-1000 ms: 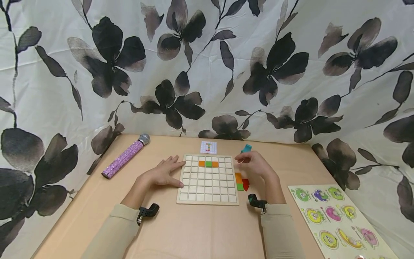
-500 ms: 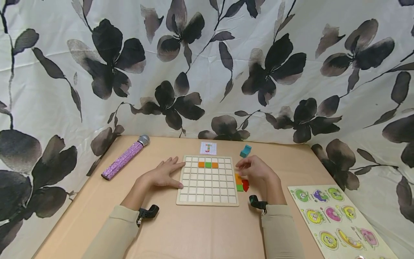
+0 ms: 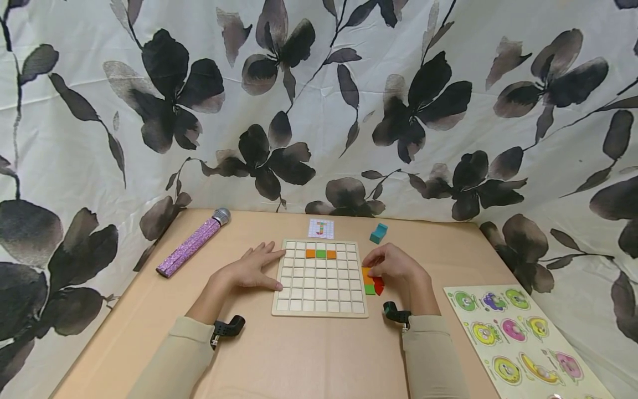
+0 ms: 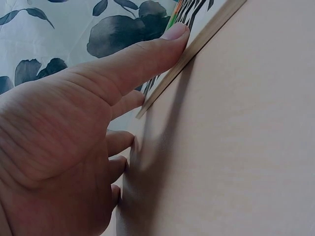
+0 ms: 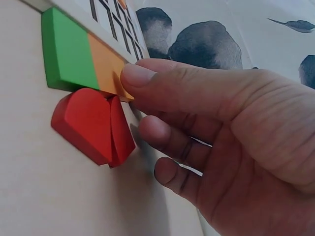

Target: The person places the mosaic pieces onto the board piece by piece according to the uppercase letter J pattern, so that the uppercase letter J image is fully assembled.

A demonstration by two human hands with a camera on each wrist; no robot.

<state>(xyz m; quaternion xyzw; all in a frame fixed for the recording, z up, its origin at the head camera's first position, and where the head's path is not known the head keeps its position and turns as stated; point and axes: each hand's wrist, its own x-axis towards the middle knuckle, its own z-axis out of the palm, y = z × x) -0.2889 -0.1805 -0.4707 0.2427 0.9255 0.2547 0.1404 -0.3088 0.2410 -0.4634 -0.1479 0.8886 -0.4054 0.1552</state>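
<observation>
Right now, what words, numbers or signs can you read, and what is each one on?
"J", as a coloured shape, on the small card.
Fruit sheet: any lettering is too small to read.
No text shows on the grid board or coloured blocks.

There lay the pale square gridded board (image 3: 321, 291), the left hand (image 3: 251, 269) at its left edge, the right hand (image 3: 397, 264) beside its right! Orange and green square tiles (image 3: 321, 254) sat in it, between both sets of fingers. At the right fingertips, an orange block (image 5: 105, 60); nearer, a green block (image 5: 70, 49), red rounded blocks (image 5: 86, 124) just right of that! Beyond those fingers lay a teal block (image 3: 379, 233); leftward, a white gridded card (image 3: 321, 228). Purple glittery microphone (image 3: 191, 244) left of the left fingers, white fruit-picture sheet (image 3: 527, 351) well right!
</observation>
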